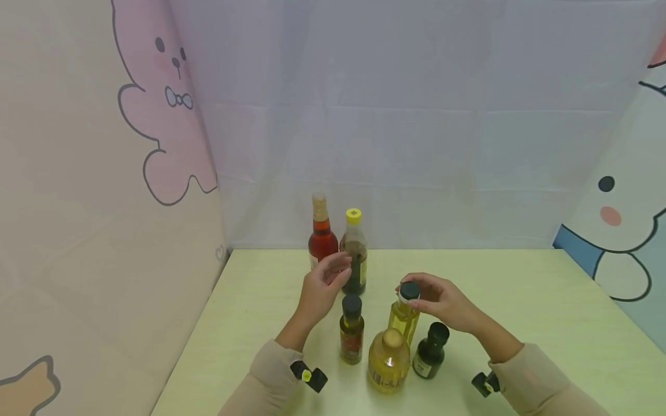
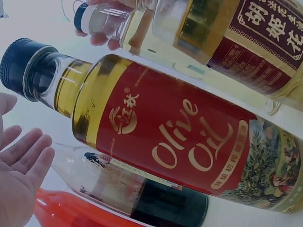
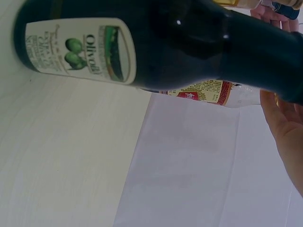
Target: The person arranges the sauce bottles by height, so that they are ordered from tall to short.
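My right hand [image 1: 444,300] grips a clear bottle of pale yellow oil [image 1: 403,318] at the neck, thumb and fingers around it just below the dark cap [image 1: 409,290]. My left hand [image 1: 322,286] is raised with loosely bent fingers, holding nothing, and overlaps the brown bottle with a yellow cap [image 1: 355,245] in the head view. In the left wrist view its fingers [image 2: 31,158] lie beside the cap of the olive oil bottle [image 2: 165,132] with a red label. That bottle stands below my left hand. A squat golden oil bottle [image 1: 388,364] overlaps the gripped bottle.
A red bottle [image 1: 322,242] stands at the back left beside the yellow-capped one. Near my right wrist is a small dark bottle [image 1: 430,352], its olive label [image 3: 80,49] showing in the right wrist view. Printed cloth walls [image 1: 406,127] enclose the pale table [image 1: 520,300].
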A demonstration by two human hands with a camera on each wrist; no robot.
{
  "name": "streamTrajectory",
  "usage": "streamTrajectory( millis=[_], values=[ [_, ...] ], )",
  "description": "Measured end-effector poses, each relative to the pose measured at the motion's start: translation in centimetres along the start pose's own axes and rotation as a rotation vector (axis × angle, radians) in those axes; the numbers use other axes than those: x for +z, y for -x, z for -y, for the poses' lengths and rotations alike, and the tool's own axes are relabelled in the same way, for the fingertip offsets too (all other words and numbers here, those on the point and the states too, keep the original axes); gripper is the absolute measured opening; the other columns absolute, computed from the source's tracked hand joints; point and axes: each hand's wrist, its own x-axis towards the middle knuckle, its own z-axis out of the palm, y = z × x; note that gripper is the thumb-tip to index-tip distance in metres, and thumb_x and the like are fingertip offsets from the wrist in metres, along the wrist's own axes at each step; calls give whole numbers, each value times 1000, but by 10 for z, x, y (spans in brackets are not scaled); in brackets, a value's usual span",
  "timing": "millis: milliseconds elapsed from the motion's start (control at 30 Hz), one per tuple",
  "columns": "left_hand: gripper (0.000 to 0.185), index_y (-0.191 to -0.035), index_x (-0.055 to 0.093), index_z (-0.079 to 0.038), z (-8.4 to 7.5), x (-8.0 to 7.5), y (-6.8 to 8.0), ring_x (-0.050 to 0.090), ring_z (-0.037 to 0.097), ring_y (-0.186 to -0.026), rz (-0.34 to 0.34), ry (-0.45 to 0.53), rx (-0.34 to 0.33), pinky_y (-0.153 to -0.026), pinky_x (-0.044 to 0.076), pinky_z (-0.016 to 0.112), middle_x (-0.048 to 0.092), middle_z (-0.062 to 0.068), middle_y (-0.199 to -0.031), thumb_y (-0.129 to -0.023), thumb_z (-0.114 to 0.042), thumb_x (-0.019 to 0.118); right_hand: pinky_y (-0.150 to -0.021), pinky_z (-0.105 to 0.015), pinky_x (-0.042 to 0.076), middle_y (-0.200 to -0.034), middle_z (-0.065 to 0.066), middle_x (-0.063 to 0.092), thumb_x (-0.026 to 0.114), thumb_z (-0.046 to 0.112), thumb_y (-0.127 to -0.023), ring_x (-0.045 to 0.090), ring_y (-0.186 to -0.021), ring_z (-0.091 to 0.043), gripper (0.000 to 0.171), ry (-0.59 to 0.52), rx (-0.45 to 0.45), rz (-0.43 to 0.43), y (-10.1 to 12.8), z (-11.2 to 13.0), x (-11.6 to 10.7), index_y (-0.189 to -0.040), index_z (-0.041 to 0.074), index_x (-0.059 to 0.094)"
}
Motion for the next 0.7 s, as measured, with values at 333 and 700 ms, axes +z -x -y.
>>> streamTrajectory(
  millis=[333, 700],
  values=[
    [31, -119, 52, -1, 18, 2, 15, 56, 20, -101, 39, 60, 7, -86, 44, 31, 60, 9, -110, -91, -14, 55, -71, -34, 51, -112, -22, 53, 53, -5, -88, 57, -98, -24, 33, -12, -8, 2, 0, 0, 0, -121, -3, 47],
    [28, -119, 49, 6, -5, -2, 30, 53, 31, -105, 101, 86, 9, -89, 43, 31, 57, 19, -110, -93, -5, 48, -70, -33, 51, -111, -22, 53, 53, -5, -88, 57, -97, -23, 33, -13, -13, 4, 0, 0, 0, -119, -7, 46]
  ],
)
